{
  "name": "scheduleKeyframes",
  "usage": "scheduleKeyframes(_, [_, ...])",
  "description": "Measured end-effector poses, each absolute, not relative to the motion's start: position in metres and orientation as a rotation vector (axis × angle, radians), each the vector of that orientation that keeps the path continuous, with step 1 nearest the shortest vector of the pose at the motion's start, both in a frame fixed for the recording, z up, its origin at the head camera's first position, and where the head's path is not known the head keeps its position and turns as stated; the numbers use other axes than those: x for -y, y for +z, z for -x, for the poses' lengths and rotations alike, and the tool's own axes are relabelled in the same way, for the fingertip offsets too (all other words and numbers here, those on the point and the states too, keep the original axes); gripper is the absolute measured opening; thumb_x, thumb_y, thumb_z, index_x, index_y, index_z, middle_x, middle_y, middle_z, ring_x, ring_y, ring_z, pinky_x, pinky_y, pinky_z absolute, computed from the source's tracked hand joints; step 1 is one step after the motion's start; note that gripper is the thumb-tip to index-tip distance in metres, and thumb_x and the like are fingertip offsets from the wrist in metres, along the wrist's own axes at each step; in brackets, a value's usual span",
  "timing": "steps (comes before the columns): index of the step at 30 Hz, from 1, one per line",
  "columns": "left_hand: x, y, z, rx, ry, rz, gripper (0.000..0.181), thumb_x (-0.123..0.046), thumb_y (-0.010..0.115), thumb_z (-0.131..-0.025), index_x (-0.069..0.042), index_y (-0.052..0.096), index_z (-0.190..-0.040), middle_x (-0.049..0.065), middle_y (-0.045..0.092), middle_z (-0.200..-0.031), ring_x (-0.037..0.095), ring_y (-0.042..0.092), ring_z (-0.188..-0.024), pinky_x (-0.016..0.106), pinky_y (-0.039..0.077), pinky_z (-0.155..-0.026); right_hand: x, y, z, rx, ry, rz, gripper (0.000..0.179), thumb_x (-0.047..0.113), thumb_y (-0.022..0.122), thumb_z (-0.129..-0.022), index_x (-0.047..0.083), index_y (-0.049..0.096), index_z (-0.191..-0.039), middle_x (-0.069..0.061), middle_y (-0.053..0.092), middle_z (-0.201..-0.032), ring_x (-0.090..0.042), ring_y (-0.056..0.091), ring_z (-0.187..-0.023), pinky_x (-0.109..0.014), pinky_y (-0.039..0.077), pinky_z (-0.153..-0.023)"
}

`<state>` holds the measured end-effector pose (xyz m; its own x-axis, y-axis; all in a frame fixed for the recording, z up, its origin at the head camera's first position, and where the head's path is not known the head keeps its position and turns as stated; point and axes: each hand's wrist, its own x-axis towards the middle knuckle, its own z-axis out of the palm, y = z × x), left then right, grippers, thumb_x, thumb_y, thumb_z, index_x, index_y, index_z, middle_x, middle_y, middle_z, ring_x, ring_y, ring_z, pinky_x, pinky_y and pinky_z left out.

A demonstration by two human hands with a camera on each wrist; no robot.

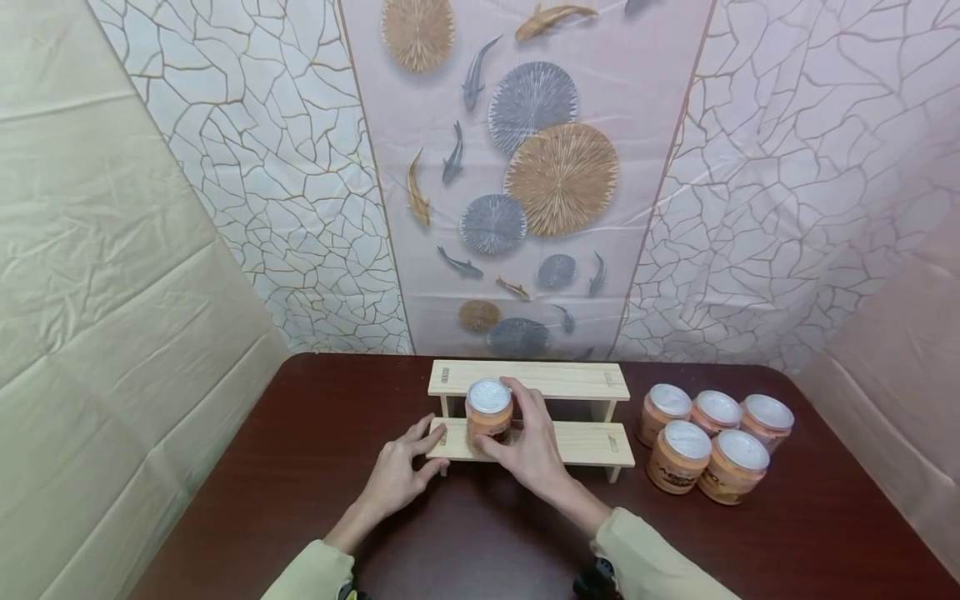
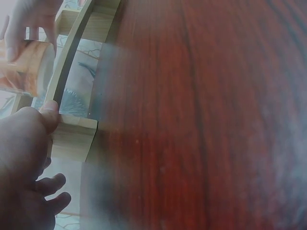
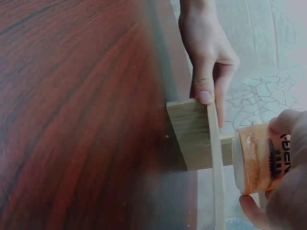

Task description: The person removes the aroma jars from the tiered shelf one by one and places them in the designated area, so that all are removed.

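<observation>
In the head view, my right hand point(image 1: 534, 446) holds an orange jar with a silvery white lid point(image 1: 489, 408), thumb and fingers round its sides. The jar is upright over the left part of the lower board of a pale two-tier wooden rack point(image 1: 588, 443). In the right wrist view a narrow gap shows between the jar's base point(image 3: 238, 165) and the board point(image 3: 217, 187). My left hand point(image 1: 396, 471) pinches the lower board's left end. Its thumb point(image 2: 50, 112) presses the front edge, and fingers lie on the other side.
The rack's upper board point(image 1: 532, 379) stands behind, bearing nothing. On the right of the dark red-brown table point(image 1: 315, 433), several similar jars point(image 1: 678, 454) stand in a close group. A patterned cloth point(image 1: 517, 275) hangs behind the table's far edge.
</observation>
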<state>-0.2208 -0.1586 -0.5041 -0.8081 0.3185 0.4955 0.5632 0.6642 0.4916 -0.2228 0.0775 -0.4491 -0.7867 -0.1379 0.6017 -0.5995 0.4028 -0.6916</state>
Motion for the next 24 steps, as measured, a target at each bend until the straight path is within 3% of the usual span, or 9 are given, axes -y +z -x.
scheduleKeyframes(7, [0.158,-0.503,0.22,2.524,-0.915,0.684,0.052,-0.017,0.082,-0.084,-0.002,0.065,-0.132,0.028,0.052,-0.14,0.042,0.056,-0.121,0.053,0.049,-0.092,-0.086,-0.44,0.22,2.219,1.326,-0.636,0.086,0.012,0.093,-0.068,0.009,0.049,-0.143,-0.012,0.052,-0.113,-0.025,0.056,-0.102,-0.039,0.057,-0.074])
scheduleKeyframes(24, [0.158,-0.505,0.22,2.543,-0.936,0.667,0.052,-0.015,0.081,-0.086,-0.003,0.065,-0.133,0.027,0.051,-0.141,0.041,0.054,-0.123,0.054,0.049,-0.093,-0.118,-0.426,0.214,2.206,1.294,-0.632,0.088,0.01,0.095,-0.064,0.006,0.051,-0.14,-0.011,0.053,-0.114,-0.023,0.058,-0.102,-0.035,0.057,-0.072])
